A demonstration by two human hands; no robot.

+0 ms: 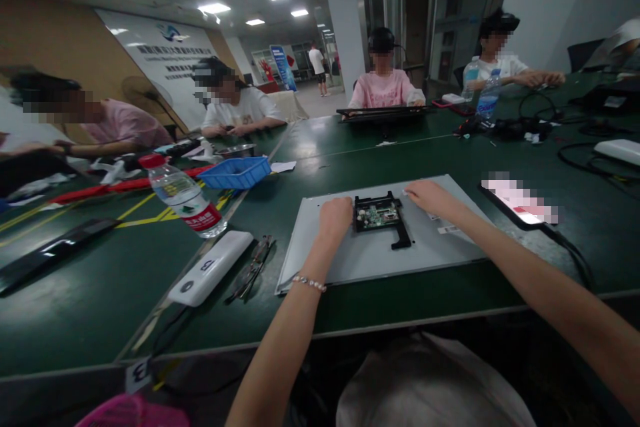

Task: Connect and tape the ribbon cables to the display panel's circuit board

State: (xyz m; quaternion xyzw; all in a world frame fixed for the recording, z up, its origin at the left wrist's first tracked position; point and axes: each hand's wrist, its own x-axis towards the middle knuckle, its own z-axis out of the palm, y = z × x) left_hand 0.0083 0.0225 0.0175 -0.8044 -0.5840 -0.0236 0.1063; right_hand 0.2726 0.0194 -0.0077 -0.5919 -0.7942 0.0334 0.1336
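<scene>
A flat grey panel [340,257] lies on the green table in front of me. On its middle sits a black plastic frame [401,237] around a green circuit board [383,214]. My left hand [336,217] is closed at the frame's left side, over the panel; whatever its fingers hold is hidden. Beyond the frame's right side, my right hand [425,195] is closed too, with the fingertips together near the panel's far edge. A tiny pale bit shows at those fingertips, too small to name. A bracelet is on my left wrist.
Left of the panel lie eyeglasses [253,267], a white power bank [213,268], a water bottle [186,197] and a blue tray [236,173]. At right lies a phone [517,202] with a cable. Across the table a person [384,87] holds a dark panel; several others sit around.
</scene>
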